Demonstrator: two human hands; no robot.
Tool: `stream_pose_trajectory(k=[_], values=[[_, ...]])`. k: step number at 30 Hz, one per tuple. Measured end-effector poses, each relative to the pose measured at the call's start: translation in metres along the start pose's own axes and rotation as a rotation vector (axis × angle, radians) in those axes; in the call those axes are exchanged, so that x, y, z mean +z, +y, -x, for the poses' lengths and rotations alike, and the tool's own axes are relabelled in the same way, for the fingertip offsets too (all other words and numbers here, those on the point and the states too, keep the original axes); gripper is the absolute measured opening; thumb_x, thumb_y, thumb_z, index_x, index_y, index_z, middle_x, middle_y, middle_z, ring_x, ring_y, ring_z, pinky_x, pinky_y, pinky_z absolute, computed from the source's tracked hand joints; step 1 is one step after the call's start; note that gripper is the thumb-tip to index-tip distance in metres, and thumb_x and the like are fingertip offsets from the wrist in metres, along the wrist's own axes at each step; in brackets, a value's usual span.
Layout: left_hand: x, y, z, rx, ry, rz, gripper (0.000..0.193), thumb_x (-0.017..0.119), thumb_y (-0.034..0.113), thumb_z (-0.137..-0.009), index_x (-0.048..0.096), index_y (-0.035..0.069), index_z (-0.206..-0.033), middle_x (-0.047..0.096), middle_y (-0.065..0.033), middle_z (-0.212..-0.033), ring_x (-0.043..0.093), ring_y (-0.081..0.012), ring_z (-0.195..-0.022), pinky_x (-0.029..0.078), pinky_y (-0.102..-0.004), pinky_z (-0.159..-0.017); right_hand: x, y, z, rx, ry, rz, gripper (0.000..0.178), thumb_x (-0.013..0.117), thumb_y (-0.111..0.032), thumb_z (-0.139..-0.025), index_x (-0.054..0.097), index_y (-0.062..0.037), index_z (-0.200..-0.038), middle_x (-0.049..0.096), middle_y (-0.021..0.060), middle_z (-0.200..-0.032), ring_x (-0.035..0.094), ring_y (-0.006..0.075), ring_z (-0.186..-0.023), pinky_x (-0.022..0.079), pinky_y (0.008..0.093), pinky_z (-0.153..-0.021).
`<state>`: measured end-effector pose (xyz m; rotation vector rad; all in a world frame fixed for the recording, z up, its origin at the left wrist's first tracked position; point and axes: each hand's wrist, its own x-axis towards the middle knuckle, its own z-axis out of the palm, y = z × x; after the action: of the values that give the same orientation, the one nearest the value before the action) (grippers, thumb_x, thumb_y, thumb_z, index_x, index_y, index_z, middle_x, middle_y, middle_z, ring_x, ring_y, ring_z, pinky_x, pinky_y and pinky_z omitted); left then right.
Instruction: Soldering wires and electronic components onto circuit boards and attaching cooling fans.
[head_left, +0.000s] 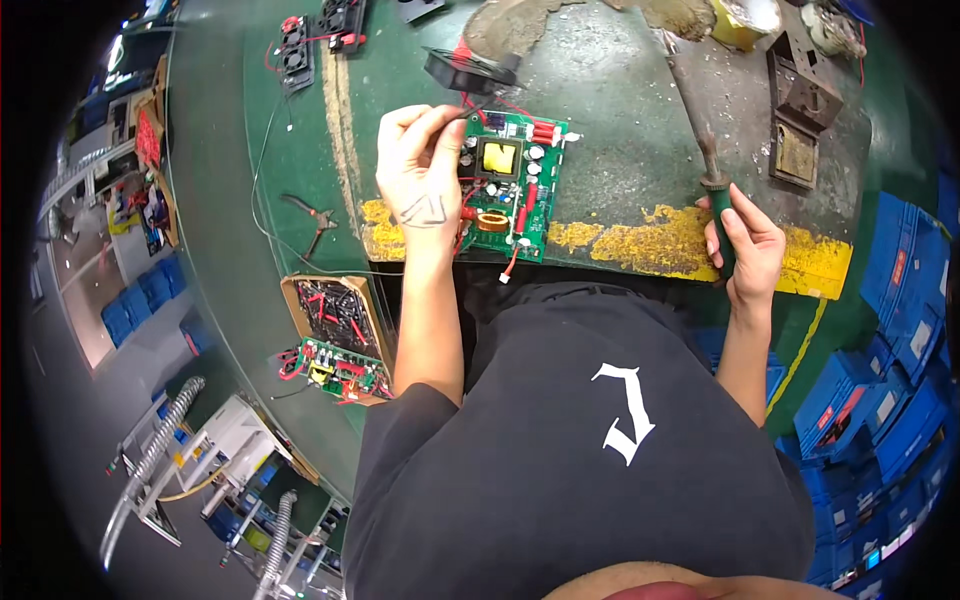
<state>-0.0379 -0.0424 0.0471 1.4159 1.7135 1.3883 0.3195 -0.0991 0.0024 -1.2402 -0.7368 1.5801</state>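
Near the worktable's front edge lies a green circuit board with a yellow-topped transformer, a copper coil, capacitors and red wires. At its upper left corner my left hand is closed in a pinch; a thin dark piece shows at the fingertips, too small to name. Just beyond the board sits a black fan, tilted, with red wires leading toward the board. My right hand is wrapped around the green handle of a soldering iron. Its long metal shaft points away from me, toward the table's far side.
Pliers lie left of the board. A cardboard box of small black and red parts and a second circuit board are at lower left. More fans lie far left. A metal stand is far right; blue bins stand beyond.
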Motion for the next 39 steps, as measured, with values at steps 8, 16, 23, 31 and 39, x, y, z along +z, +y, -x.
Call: stream_pose_trajectory(k=[8,16,23,31,39], values=[[-0.031,0.040,0.011,-0.065,0.176,0.360,0.011,0.071,0.000,-0.095,0.070,-0.005,-0.104,0.066,-0.0046,-0.087,0.060,-0.0103,-0.072,0.049,-0.0238,-0.067,-0.002,0.005,0.001,-0.019,0.024,0.076,0.043,0.061,-0.006,-0.101,0.056,0.0043,-0.142,0.072,0.0235,-0.114,0.060,0.0139,-0.064,0.046,0.0231,-0.048],[-0.061,0.077,0.014,0.065,0.235,0.756,0.020,0.070,0.006,-0.097,0.068,-0.008,-0.111,0.068,-0.0128,-0.093,0.068,-0.0222,-0.074,0.058,-0.0349,-0.070,-0.003,0.011,-0.002,-0.083,-0.007,0.103,0.044,0.062,-0.008,-0.102,0.054,0.0044,-0.144,0.071,0.0214,-0.114,0.058,0.0124,-0.063,0.044,0.0230,-0.047],[-0.080,0.091,0.017,0.008,0.234,0.902,0.022,0.066,0.016,-0.101,0.068,-0.005,-0.110,0.070,-0.0131,-0.088,0.071,-0.0262,-0.075,0.061,-0.0403,-0.072,-0.005,0.015,0.000,-0.110,-0.005,0.124,0.042,0.061,-0.008,-0.102,0.056,0.0038,-0.143,0.072,0.0207,-0.113,0.058,0.0126,-0.063,0.044,0.0223,-0.046],[-0.090,0.099,0.026,-0.131,0.162,1.101,0.029,0.063,0.022,-0.104,0.068,-0.004,-0.114,0.071,-0.0131,-0.083,0.071,-0.0240,-0.071,0.063,-0.0396,-0.070,0.002,0.014,0.003,-0.131,-0.017,0.130,0.042,0.061,-0.007,-0.102,0.056,0.0028,-0.142,0.072,0.0204,-0.112,0.059,0.0130,-0.062,0.044,0.0218,-0.044],[-0.104,0.098,0.029,-0.113,0.146,1.090,0.029,0.063,0.022,-0.103,0.067,-0.005,-0.115,0.070,-0.0140,-0.084,0.070,-0.0240,-0.070,0.062,-0.0395,-0.070,0.015,0.011,0.002,-0.139,-0.040,0.146,0.042,0.062,-0.008,-0.102,0.056,0.0032,-0.142,0.072,0.0197,-0.111,0.059,0.0129,-0.062,0.043,0.0217,-0.044]])
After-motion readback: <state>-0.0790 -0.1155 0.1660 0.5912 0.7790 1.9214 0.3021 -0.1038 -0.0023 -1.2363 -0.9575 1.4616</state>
